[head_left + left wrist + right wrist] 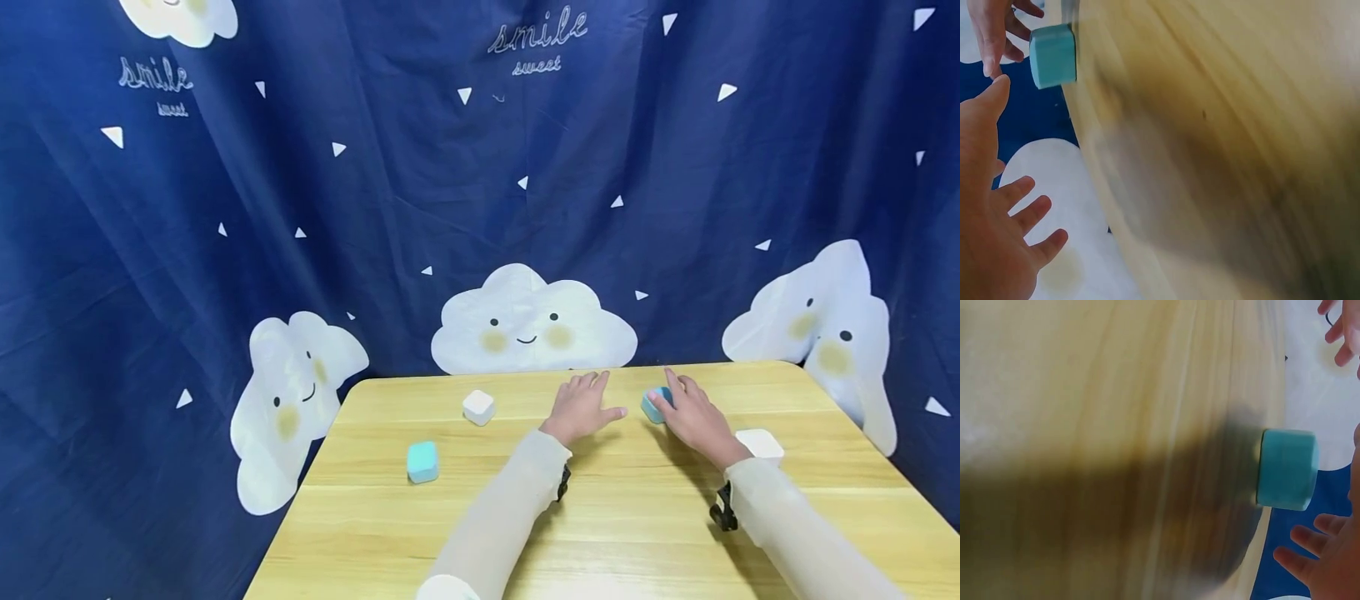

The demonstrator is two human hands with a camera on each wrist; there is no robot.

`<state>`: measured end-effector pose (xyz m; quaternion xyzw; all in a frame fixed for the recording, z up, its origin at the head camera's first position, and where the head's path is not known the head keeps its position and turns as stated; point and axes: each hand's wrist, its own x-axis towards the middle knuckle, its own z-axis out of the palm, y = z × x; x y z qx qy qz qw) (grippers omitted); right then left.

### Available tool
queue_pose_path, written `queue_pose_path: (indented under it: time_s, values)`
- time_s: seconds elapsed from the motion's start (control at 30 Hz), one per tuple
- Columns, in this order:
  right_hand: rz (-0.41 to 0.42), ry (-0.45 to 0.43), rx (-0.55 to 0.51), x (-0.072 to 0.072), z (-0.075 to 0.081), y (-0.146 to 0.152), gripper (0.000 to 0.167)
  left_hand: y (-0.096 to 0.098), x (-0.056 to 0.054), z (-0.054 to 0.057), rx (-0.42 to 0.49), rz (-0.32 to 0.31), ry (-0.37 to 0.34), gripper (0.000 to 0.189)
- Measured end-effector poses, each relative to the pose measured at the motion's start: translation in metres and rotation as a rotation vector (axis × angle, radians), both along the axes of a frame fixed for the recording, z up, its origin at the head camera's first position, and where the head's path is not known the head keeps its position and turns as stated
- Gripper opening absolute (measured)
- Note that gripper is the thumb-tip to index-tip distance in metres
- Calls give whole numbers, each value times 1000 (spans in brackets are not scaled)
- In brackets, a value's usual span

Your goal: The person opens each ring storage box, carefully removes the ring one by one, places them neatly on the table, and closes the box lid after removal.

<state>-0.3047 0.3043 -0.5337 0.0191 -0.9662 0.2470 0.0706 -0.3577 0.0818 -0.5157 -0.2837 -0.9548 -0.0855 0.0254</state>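
You have before you a tabletop (360, 517) of wood look, with streaked grain; its surface is smooth and gives a soft shine where light falls. The teal block (1288, 469) appears smooth and matt, perhaps plastic or painted; you cannot be sure which. The light blue block (422, 462) and both white blocks (478, 407) (761, 444) show a similar even, matt finish. Behind, the curtain (405, 125) is cloth, creased in folds, with flat printed clouds (534, 325). Your sleeves (510, 508) are matt cloth as well.
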Motion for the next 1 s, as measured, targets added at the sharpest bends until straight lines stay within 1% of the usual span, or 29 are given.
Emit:
queue_pose_path:
  time_s: [0.2, 0.33, 0.43, 0.67, 0.87, 1.0]
  values:
    - [5, -18, -15, 3, -6, 3, 78, 13, 3, -10, 61, -8, 20, 82]
    - [-2, 4, -17, 4, -9, 6, 76, 23, 6, -16, 79, -17, 39, 78]
    - [-1, 16, -13, 4, -12, 6, 76, 30, 6, -21, 88, -15, 33, 76]
    - [-10, 7, -41, 5, -16, 2, 78, 41, 2, -28, 130, 10, 28, 75]
    - [-37, 4, -38, 9, -19, 5, 74, 48, -2, -31, 143, 27, 14, 75]
    - [-51, 2, -47, 12, -20, 8, 68, 55, -4, -34, 150, 17, 18, 76]
